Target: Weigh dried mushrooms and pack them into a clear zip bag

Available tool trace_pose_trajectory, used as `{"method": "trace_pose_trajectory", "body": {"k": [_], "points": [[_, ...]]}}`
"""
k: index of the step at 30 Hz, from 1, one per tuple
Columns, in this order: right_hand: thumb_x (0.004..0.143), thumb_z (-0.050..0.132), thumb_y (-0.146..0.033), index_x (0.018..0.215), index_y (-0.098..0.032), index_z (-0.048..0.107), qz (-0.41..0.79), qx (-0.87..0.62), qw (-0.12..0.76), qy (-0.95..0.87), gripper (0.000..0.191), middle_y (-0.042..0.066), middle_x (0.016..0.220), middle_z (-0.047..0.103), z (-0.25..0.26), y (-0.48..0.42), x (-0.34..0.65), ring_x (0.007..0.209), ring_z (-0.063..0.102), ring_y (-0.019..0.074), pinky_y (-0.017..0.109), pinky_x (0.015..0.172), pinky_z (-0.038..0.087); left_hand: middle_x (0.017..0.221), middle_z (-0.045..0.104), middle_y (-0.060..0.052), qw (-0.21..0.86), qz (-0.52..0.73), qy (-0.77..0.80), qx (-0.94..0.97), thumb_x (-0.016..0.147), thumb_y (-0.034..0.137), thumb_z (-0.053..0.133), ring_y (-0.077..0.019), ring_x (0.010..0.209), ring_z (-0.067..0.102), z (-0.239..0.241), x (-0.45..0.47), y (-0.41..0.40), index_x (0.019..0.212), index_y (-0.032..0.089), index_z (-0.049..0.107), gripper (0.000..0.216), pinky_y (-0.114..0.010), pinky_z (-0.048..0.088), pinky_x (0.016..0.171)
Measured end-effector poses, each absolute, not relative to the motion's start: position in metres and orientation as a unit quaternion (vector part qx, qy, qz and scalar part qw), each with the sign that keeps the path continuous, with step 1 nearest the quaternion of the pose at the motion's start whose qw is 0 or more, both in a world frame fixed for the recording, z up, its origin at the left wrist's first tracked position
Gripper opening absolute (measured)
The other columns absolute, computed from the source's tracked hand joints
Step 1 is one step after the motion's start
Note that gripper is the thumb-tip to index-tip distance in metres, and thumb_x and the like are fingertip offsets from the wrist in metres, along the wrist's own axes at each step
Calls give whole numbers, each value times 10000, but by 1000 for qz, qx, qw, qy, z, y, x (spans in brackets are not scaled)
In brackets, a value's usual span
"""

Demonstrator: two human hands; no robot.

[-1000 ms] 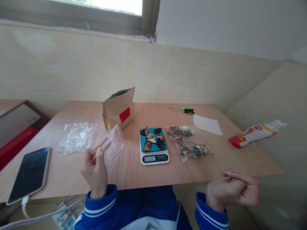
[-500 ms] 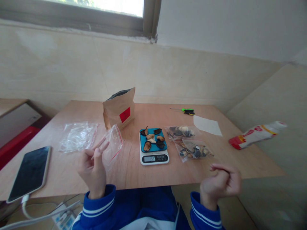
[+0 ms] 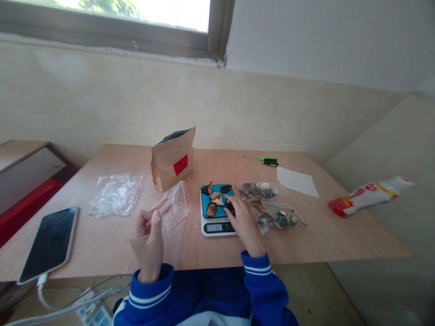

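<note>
My left hand (image 3: 148,237) holds up a small clear zip bag (image 3: 176,207) with a red strip, pinched between thumb and fingers above the table's front edge. My right hand (image 3: 242,222) reaches onto the blue platform of a small white digital scale (image 3: 217,226), with its fingertips on the dark dried pieces (image 3: 215,202) at the right side of the platform. Whether the fingers have closed on a piece is hidden. Both sleeves are blue with white stripes.
A brown paper pouch (image 3: 173,158) with a red label stands behind the scale. Two filled clear bags (image 3: 272,206) lie right of it, a pile of empty bags (image 3: 115,194) to the left. A phone (image 3: 49,243), a screwdriver (image 3: 267,160), a paper sheet (image 3: 297,181) and a red-white tube (image 3: 369,195) are also in view.
My right hand has moved from below the table's right front edge up and left onto the scale's platform. My left hand still holds the zip bag; the view shifted slightly.
</note>
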State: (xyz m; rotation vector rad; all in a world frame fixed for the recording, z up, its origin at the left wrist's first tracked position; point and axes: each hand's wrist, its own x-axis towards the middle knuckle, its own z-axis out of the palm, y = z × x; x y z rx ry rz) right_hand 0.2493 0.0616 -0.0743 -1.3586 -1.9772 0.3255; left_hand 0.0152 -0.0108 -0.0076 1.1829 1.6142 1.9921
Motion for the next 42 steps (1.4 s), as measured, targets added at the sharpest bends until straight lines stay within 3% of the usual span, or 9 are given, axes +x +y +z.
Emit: {"method": "trace_pose_trajectory", "body": {"k": [7,13,19,25,30,33,36,39,42], "points": [[880,579,-280,1083,-207,673,107,-520,445,-721,235,115,1161,664,-56,58,247,1096,627,256,456,981,496,1085,729,-86,236,693,550,402,890,313,541,-215,921,720,-16,29,-10,669,204,391,288,-309,556,796],[888,609,-315,1140,-229,642,211,-452,566,-656,269,79,1205,654,9,41,201,1150,602,199,353,968,519,1160,700,-110,279,682,563,375,879,368,543,-234,959,710,-18,43,-8,672,208,384,307,-349,560,831],[890,590,-434,1341,-237,513,284,-371,464,-753,498,94,1459,463,21,30,163,1363,418,220,401,1123,381,1181,688,-125,257,681,591,349,873,420,537,-229,974,699,-14,51,-8,691,199,458,298,-335,578,749],[984,384,-308,1299,-226,526,264,-439,501,-698,355,119,1381,507,-13,39,181,1316,458,210,405,1068,440,972,742,-101,255,742,554,278,817,389,573,-207,894,710,-9,48,0,688,185,526,245,-303,581,729],[916,487,-181,1246,-284,569,202,-420,419,-780,356,93,1381,460,-17,28,179,1280,454,232,446,1064,420,890,730,-62,246,748,542,295,828,382,566,-165,798,695,-13,43,3,637,202,443,290,-265,563,677],[904,568,-227,1068,-288,664,160,-406,389,-811,200,78,1369,459,-14,22,175,1237,467,253,464,1025,440,695,659,-8,233,707,564,356,859,382,528,-137,668,662,-13,34,1,646,206,460,284,-223,534,586],[901,588,-248,918,-263,689,134,-401,376,-825,103,78,1308,506,-9,22,177,1202,484,257,472,1001,448,554,537,44,139,625,622,450,837,347,569,-106,523,591,-10,19,-4,627,207,465,272,-181,478,496],[886,612,-266,892,-260,691,139,-394,358,-835,79,73,1301,519,0,21,183,1196,493,259,481,1006,444,561,549,45,7,581,656,481,820,289,588,-99,520,598,-6,7,-11,626,204,466,245,-157,440,464],[894,603,-302,1124,-304,642,188,-371,359,-835,233,65,1388,469,5,22,186,1285,449,250,472,1061,415,646,638,28,-50,565,654,501,819,251,582,-89,531,604,-2,7,-15,636,201,473,218,-154,419,456]]}}
